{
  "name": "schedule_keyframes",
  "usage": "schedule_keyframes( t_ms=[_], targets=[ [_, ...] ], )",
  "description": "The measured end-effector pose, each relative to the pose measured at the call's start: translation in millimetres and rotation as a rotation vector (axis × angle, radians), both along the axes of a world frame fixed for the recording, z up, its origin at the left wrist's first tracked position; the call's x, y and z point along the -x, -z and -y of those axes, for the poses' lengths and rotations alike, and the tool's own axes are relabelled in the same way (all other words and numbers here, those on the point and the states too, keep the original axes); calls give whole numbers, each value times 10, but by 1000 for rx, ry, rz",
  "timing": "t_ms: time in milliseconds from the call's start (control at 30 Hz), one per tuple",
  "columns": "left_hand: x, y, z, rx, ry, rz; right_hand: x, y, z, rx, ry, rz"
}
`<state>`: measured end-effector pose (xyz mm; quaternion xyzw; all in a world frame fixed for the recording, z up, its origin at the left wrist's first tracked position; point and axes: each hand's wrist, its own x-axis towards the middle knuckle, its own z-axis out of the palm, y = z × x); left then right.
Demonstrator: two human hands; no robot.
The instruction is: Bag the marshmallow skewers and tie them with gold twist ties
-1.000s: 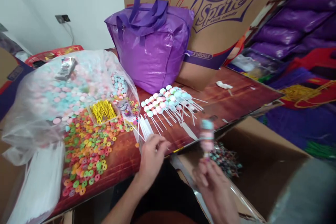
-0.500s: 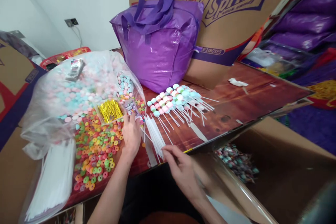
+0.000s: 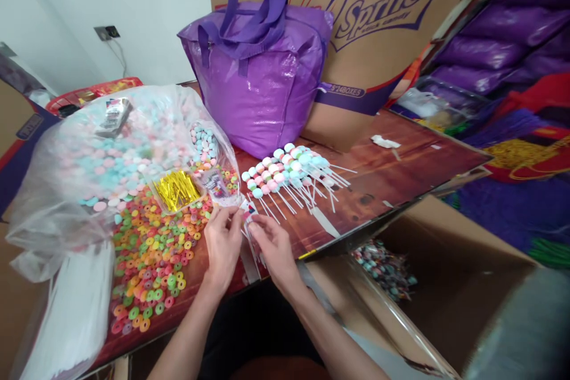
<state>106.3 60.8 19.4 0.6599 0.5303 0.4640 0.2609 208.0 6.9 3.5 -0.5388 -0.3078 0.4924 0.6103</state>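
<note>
Piece (image 3: 246, 217) of something small and pinkish, too blurred to name, sits at mid-frame, apparently pinched between the fingertips of the left hand (image 3: 222, 243) and right hand (image 3: 275, 249); a light pinch would suit it best, I judge, since it may be soft, with wrists steady and forearms clear of the loose goods; that makes one piece and two hands; white sticks (image 3: 250, 243), partly covered by the fingers, lie just beneath, too bunched to count; right of centre, the marshmallow skewers (image 3: 285, 172) overlap, more than a dozen by my reckoning; left of centre come one batch of gold strips (image 3: 177, 190) and gummy rings (image 3: 160, 261) in the scores, too many for an exact count; further out are one purple bag (image 3: 262, 89) at upper centre with two handles, one clear bag (image 3: 35, 214) at left, one upright printed carton (image 3: 356, 65) and one open box (image 3: 472, 273) at lower right
</note>
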Motion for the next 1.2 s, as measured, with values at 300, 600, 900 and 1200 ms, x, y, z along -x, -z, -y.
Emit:
schedule_keyframes(
  t_ms=[300,600,900,1200],
  targets=[
    [41,13,509,845,77,986,91,-95,-17,-72,10,-181],
    [-26,-6,437,612,-161,1173,-24,-54,108,-80,-28,135],
    [52,-72,385,677,-206,1263,-192,-34,107,-122,-105,394],
    [-28,-96,291,494,-283,1278,-514,-133,-279,-182,252,812]
  ],
)
